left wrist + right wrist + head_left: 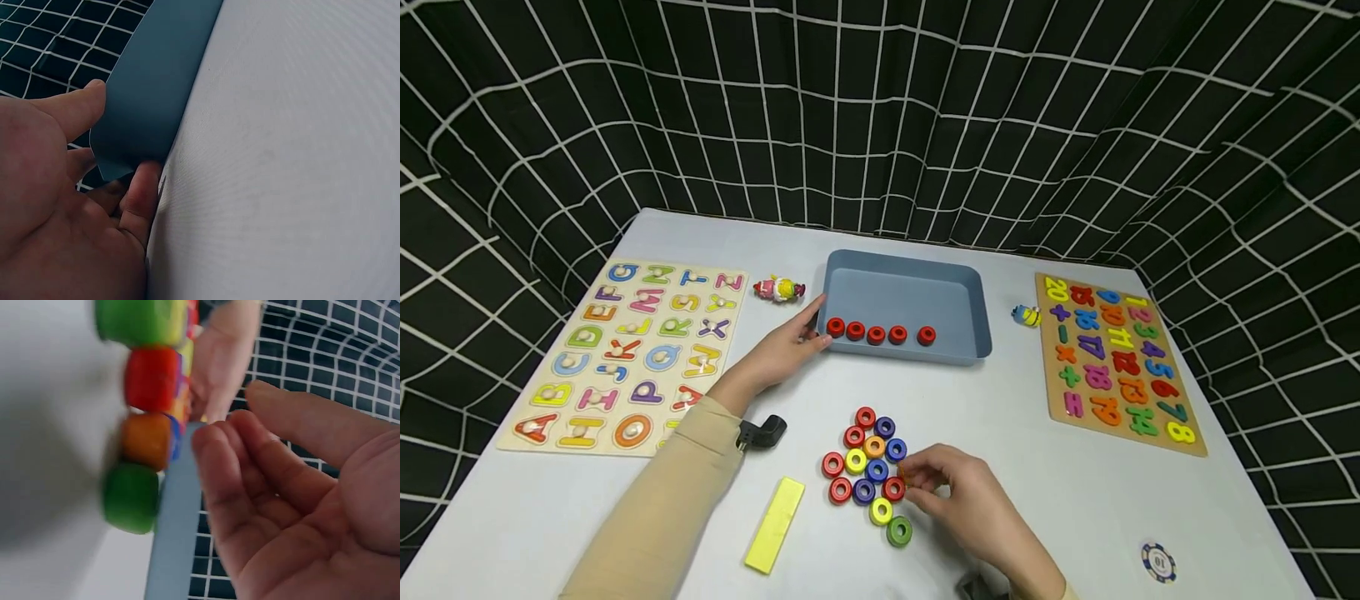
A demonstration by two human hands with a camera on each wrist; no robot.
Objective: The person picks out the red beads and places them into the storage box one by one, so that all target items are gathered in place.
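Note:
My left hand (778,357) holds the near left corner of a blue-grey tray (904,302), thumb against its wall in the left wrist view. Inside the tray, several red rings (876,335) stand in a row along the near side. On the table in front lies a cluster of coloured rings, among them a blue ring (877,471), a yellow ring (881,512) and a green ring (898,531). At the cluster's right side is my right hand (962,496), its loosely bent fingers beside a red ring (893,488). The right wrist view shows nothing between thumb and fingers.
A wooden letter puzzle (625,358) lies at left, a number puzzle (1112,362) at right. Small toy figures (779,289) flank the tray, including a blue-and-yellow one (1026,316). A yellow block (775,525) lies near the left forearm, a poker chip (1158,562) at front right.

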